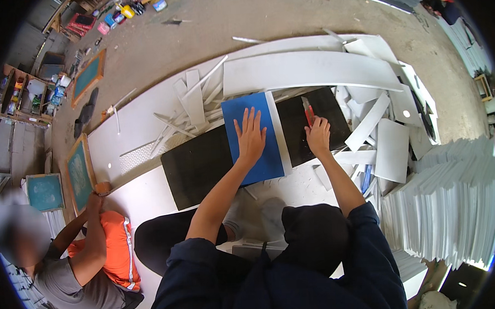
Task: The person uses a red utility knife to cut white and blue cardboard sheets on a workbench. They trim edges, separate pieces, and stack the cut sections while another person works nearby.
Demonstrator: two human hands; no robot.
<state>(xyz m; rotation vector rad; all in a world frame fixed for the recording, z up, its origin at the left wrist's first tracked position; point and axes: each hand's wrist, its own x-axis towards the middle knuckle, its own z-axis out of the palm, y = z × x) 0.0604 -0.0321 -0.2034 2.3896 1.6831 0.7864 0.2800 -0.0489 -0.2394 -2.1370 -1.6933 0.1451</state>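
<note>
My left hand point(251, 137) lies flat with spread fingers on a blue rectangular sheet point(269, 162). A narrow white strip point(278, 136) shows along the sheet's right edge. Under them is a long black board point(198, 168), visible on both sides of the blue sheet. To the right, over the board, my right hand point(318, 135) is closed round a red-handled utility knife point(309, 115). Its blade end points away from me, apart from the blue sheet.
White offcuts point(373, 122) and thin strips lie heaped around the board. A tall stack of white sheets point(440, 200) stands at right. On the left a co-worker in a grey shirt point(78, 281) sits by green-panelled wooden frames point(80, 171), an orange garment point(115, 248) beside them.
</note>
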